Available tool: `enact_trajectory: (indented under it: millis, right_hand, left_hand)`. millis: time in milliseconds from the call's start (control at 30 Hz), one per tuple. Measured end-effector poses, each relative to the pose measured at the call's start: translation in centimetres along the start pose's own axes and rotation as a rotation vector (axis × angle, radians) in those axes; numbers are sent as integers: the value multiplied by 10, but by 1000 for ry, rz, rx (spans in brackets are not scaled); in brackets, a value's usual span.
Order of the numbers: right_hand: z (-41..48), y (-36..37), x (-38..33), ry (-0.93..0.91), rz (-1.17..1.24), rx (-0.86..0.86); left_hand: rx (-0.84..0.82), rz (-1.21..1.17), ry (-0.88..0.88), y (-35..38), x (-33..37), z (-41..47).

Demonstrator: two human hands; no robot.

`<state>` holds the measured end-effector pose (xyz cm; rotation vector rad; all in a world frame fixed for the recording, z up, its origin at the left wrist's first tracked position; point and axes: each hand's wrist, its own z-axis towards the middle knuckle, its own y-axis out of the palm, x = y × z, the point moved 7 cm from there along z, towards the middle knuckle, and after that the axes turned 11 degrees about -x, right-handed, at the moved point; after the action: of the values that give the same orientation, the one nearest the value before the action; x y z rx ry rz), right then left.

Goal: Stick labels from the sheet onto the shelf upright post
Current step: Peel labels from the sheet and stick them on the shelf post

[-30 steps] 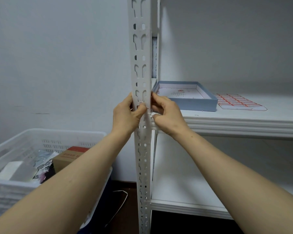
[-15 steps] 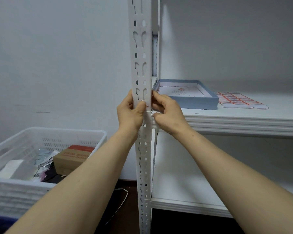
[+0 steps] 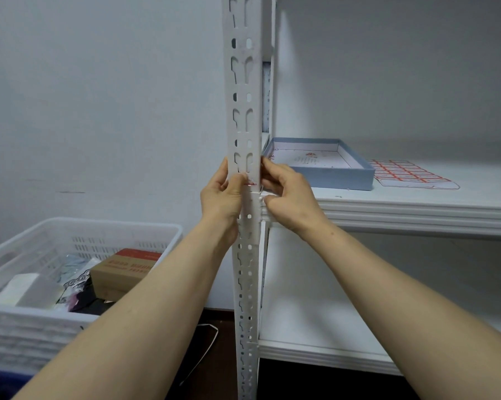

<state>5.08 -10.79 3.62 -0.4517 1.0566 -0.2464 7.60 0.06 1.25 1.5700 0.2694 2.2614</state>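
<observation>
The left hand (image 3: 223,194) clasps the white slotted post (image 3: 245,111) from its left edge, with the thumb laid across the front on a small red-printed label (image 3: 251,183). The right hand (image 3: 289,197), fingers curled at the post's right edge, seems to pinch the label's other end, though the fingertips hide it. The label sits on the post's face just above the shelf (image 3: 416,206). An open blue box (image 3: 344,176) stands at the shelf's left end, and the label sheet (image 3: 411,174) lies flat just to its right.

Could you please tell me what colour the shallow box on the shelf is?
Box: light blue outside, white inside; head view.
</observation>
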Motion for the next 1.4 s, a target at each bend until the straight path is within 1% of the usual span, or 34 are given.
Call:
enact_trajectory:
  millis: [300, 467, 600, 933, 1100, 1233, 1400]
  right_hand:
    - [1, 1, 1, -7, 10, -2]
    - [1, 1, 0, -1, 10, -7]
    - [1, 0, 0, -8, 2, -8]
    - [0, 1, -1, -21, -6, 1]
    - [1, 1, 1, -13, -5, -3]
    - [2, 1, 1, -13, -1, -9]
    - [2, 0, 1, -25, 8, 11]
  left_hand:
    - [19, -27, 12, 1, 2, 0]
    - [-52, -40, -18, 1, 0, -1]
    - [-3, -9, -25, -1, -2, 0]
    - [56, 14, -5, 1, -1, 2]
    - [9, -1, -20, -1, -2, 2]
    - [-44, -79, -41, -1, -3, -2]
    - [43, -97, -34, 1, -3, -1]
